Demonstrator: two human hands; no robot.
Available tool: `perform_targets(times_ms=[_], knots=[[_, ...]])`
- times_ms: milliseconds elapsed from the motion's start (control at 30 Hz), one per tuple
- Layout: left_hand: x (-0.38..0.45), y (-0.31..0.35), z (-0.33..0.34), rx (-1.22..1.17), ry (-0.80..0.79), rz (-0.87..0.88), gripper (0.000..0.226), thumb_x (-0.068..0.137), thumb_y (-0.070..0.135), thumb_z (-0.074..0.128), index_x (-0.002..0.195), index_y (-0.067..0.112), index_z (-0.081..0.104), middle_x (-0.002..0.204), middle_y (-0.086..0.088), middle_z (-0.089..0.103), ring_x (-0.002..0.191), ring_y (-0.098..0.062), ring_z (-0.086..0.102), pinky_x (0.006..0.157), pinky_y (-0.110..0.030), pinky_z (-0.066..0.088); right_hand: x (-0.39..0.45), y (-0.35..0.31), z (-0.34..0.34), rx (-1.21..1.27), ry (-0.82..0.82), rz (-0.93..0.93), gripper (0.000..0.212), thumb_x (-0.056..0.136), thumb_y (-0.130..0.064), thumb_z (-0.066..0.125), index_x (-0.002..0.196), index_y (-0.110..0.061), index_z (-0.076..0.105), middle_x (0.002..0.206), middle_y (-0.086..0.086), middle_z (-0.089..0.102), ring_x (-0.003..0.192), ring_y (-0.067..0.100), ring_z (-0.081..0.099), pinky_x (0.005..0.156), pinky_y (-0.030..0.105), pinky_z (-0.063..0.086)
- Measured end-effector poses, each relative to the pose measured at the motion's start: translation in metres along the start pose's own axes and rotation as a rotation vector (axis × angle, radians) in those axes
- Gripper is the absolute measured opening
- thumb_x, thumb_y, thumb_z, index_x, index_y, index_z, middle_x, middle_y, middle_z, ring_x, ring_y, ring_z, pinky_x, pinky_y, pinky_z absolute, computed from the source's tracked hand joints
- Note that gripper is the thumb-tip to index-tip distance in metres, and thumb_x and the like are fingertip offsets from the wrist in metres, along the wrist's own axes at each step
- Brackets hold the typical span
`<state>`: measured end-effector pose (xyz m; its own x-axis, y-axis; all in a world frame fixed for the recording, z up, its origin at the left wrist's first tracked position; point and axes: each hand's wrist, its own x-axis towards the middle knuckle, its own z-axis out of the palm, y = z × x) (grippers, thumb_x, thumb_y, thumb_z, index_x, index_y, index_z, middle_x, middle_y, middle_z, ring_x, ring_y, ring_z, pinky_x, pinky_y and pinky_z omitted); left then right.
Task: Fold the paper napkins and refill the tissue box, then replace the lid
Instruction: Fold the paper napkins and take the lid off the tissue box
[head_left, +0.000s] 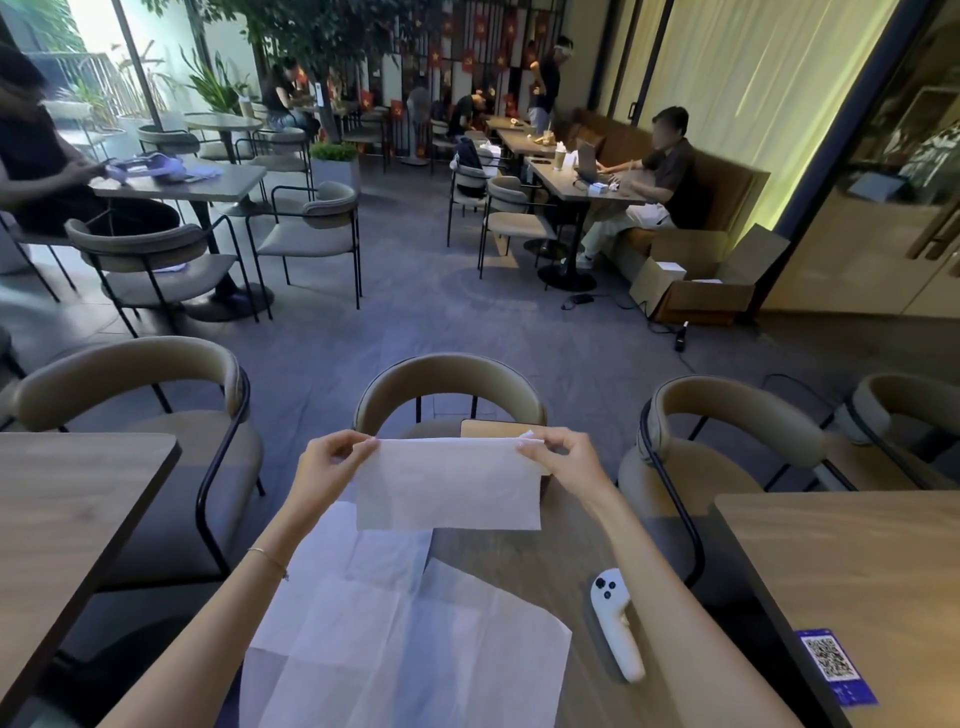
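A white paper napkin (449, 486), folded in half, hangs in the air over the table. My left hand (332, 462) pinches its top left corner and my right hand (563, 457) pinches its top right corner. Behind the napkin a tan wooden tissue box (493, 429) shows only its top edge; the rest is hidden. Several unfolded white napkins (400, 634) lie flat on the wooden table (524, 561) below my arms.
A white handheld controller (615, 623) lies on the table at the right. Padded chairs (449, 387) stand across the table. Neighbouring tables sit left (67, 499) and right (857, 571), the right one bearing a blue QR card (831, 665). People sit farther back.
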<state>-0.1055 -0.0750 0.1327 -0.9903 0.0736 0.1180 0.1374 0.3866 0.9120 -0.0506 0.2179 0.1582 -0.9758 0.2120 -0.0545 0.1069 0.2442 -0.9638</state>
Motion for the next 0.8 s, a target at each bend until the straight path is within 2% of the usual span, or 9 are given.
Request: perform_targets(times_ms=[67,133,233,333,400,500,567,700,800], knots=[[0.004,-0.002,0.003,0.219,0.051,0.054,0.010,0.085,0.031,0.067,0.091,0.024,0.070,0.105,-0.005,0.064,0.108,-0.023,0.051,0.082,-0.023,0.036,0.000,-0.011,-0.006,-0.131,-0.051,-0.051,0.020,0.084,-0.023,0.072,0.096,-0.007,0.074,0.122,0.006,0.060,0.115,0.017,0.052,0.094,0.029,0.041],[0.006,0.007,0.013,0.302,-0.039,0.164,0.042,0.076,0.047,0.071,0.113,0.029,0.064,0.125,0.008,0.050,0.121,-0.013,0.036,0.098,-0.028,0.027,0.001,-0.022,-0.009,-0.249,-0.127,-0.083,0.031,0.086,-0.025,0.070,0.098,0.004,0.072,0.131,0.015,0.055,0.119,0.022,0.051,0.096,0.035,0.041],[0.006,0.035,0.046,0.212,-0.409,0.172,0.079,0.059,0.063,0.073,0.129,0.031,0.054,0.132,0.016,0.048,0.123,-0.006,0.040,0.107,-0.033,0.031,0.003,-0.039,-0.010,-0.250,-0.226,-0.077,0.042,0.087,-0.029,0.068,0.090,0.012,0.064,0.102,0.021,0.058,0.093,0.026,0.055,0.086,0.039,0.042],[0.005,0.052,0.075,0.104,-0.550,0.110,0.042,0.068,0.052,0.074,0.098,0.022,0.070,0.100,0.003,0.069,0.093,-0.010,0.064,0.089,-0.034,0.053,0.006,-0.050,-0.015,-0.197,-0.199,-0.069,0.042,0.088,-0.035,0.066,0.077,0.005,0.064,0.073,0.004,0.056,0.073,0.012,0.053,0.075,0.029,0.039],[0.003,0.053,0.085,0.007,-0.558,0.037,0.023,0.082,0.034,0.069,0.090,0.013,0.072,0.089,-0.004,0.069,0.080,-0.014,0.064,0.077,-0.031,0.051,0.009,-0.051,-0.024,-0.096,-0.098,-0.020,0.041,0.089,-0.041,0.063,0.068,-0.005,0.064,0.067,-0.005,0.058,0.068,0.009,0.054,0.065,0.024,0.039],[-0.006,0.053,0.092,-0.235,-0.507,-0.156,0.023,0.087,0.032,0.063,0.096,0.013,0.071,0.093,-0.003,0.069,0.087,-0.018,0.064,0.074,-0.025,0.051,0.010,-0.038,-0.037,0.096,0.018,0.115,0.055,0.083,-0.062,0.055,0.090,-0.010,0.068,0.084,0.003,0.069,0.081,0.018,0.062,0.075,0.028,0.046],[-0.010,0.054,0.096,-0.407,-0.458,-0.285,0.018,0.090,0.030,0.060,0.095,0.015,0.069,0.094,-0.002,0.068,0.088,-0.019,0.064,0.070,-0.025,0.053,0.006,-0.018,-0.042,0.180,-0.064,0.190,0.076,0.070,-0.074,0.055,0.108,-0.011,0.069,0.096,0.005,0.074,0.088,0.018,0.067,0.086,0.035,0.045],[-0.017,0.053,0.105,-0.535,-0.409,-0.370,0.015,0.092,0.026,0.056,0.094,0.014,0.066,0.094,-0.004,0.067,0.082,-0.018,0.066,0.062,-0.023,0.056,-0.009,0.013,-0.028,0.161,-0.288,0.298,0.044,0.074,-0.044,0.071,0.102,-0.010,0.069,0.095,0.001,0.075,0.087,0.017,0.069,0.077,0.027,0.050],[-0.020,0.049,0.107,-0.465,-0.418,-0.353,0.017,0.094,0.027,0.054,0.098,0.015,0.064,0.099,-0.005,0.066,0.086,-0.019,0.065,0.065,-0.025,0.055,-0.006,0.031,-0.017,0.128,-0.182,0.290,0.018,0.085,-0.019,0.071,0.101,-0.011,0.072,0.099,0.005,0.075,0.094,0.025,0.066,0.079,0.031,0.050]])
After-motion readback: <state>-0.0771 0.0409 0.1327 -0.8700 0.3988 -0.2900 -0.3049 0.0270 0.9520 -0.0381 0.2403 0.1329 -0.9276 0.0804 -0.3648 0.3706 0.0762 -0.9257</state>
